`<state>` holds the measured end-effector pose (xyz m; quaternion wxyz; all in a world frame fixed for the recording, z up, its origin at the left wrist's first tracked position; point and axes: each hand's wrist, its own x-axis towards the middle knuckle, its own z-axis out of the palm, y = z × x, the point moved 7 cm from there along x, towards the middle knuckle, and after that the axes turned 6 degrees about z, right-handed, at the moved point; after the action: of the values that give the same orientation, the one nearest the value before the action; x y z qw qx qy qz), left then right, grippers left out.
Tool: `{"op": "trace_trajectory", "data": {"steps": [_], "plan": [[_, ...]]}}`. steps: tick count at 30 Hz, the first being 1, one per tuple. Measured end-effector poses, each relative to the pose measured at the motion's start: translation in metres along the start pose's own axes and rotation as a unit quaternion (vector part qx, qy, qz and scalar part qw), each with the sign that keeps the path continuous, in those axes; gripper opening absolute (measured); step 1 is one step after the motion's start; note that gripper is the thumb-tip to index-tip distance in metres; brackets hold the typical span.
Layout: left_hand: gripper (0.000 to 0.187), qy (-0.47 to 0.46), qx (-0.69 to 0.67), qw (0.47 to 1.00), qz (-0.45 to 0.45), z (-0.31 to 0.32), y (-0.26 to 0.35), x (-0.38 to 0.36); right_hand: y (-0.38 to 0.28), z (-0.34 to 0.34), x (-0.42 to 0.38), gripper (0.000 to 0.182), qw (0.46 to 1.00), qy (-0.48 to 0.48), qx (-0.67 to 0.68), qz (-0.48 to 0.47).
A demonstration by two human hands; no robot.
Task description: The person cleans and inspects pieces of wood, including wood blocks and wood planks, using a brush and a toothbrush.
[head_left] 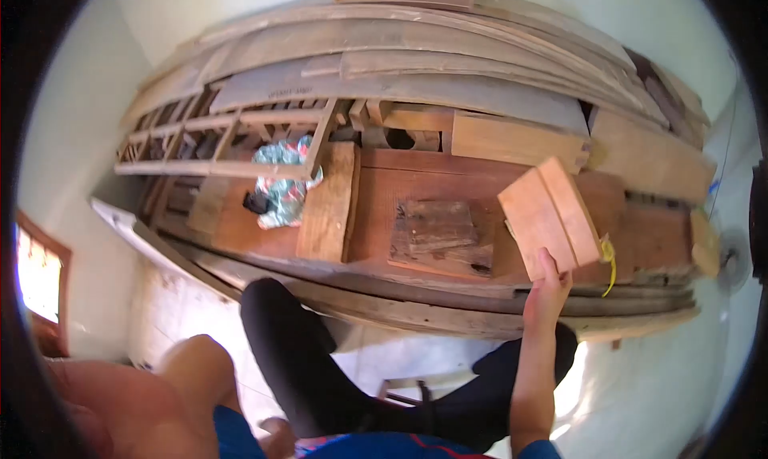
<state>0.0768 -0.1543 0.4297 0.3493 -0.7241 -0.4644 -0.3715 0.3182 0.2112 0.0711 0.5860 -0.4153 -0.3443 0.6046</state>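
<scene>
My right hand [549, 279] is raised over the bench's right side, its thumb across the lower edge of a light wooden block [538, 211]. A dark seam runs down the block between a wide and a narrow face. Just behind it hangs a curled yellow strip [610, 263]. My left arm is bent at the lower left, and its hand [88, 419] is very close to the lens; its fingers are blurred and cut off. Dark, worn wood pieces [440, 225] lie stacked on the reddish wooden surface [384, 179], left of the held block.
A patterned cloth bundle [284, 183] lies beside a thick plank [330, 207] and a slatted wooden frame [240, 131]. Long boards [384, 39] are piled along the wall behind. A light panel [512, 139] leans at the back. My black-clad knees [276, 307] are at the front edge.
</scene>
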Motion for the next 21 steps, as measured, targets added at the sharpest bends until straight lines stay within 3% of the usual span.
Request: {"op": "trace_trajectory", "data": {"steps": [8,11,12,14,15,16,17,18,20,21], "plan": [[0.033,0.005,-0.032,0.999,-0.025,0.008,-0.003,-0.020,-0.032,-0.022,0.020,0.055,0.991,0.027,-0.110,-0.072],[0.034,0.016,-0.028,0.999,-0.041,0.009,-0.008,-0.025,-0.019,-0.039,0.006,0.064,0.987,0.055,-0.134,-0.069],[0.034,0.042,-0.008,0.998,-0.050,0.015,-0.009,-0.035,-0.019,-0.035,0.016,0.066,0.987,0.062,-0.124,-0.084],[0.009,0.168,0.031,0.981,-0.092,0.063,-0.021,-0.077,0.001,-0.017,0.008,0.077,0.989,-0.022,-0.087,-0.117],[0.009,0.084,-0.042,0.984,-0.151,0.114,-0.042,-0.088,0.014,-0.008,0.001,0.079,0.991,-0.047,-0.104,-0.068],[0.011,-0.005,-0.104,0.970,-0.219,0.166,-0.063,-0.103,0.008,0.019,-0.016,0.078,0.981,-0.085,-0.142,-0.101],[0.015,-0.090,-0.146,0.943,-0.285,0.217,-0.081,-0.121,0.010,0.037,-0.030,0.073,0.979,-0.119,-0.136,-0.089],[0.035,-0.218,-0.185,0.873,-0.396,0.275,-0.089,-0.156,0.011,0.052,-0.042,0.065,0.972,-0.142,-0.160,-0.095],[0.055,-0.209,-0.106,0.936,-0.263,0.335,-0.084,-0.213,0.014,0.063,-0.051,0.057,0.973,-0.162,-0.115,-0.116],[0.057,-0.207,-0.091,0.934,-0.275,0.346,-0.083,-0.227,0.016,0.068,-0.054,0.054,0.974,-0.158,-0.117,-0.115]]}}
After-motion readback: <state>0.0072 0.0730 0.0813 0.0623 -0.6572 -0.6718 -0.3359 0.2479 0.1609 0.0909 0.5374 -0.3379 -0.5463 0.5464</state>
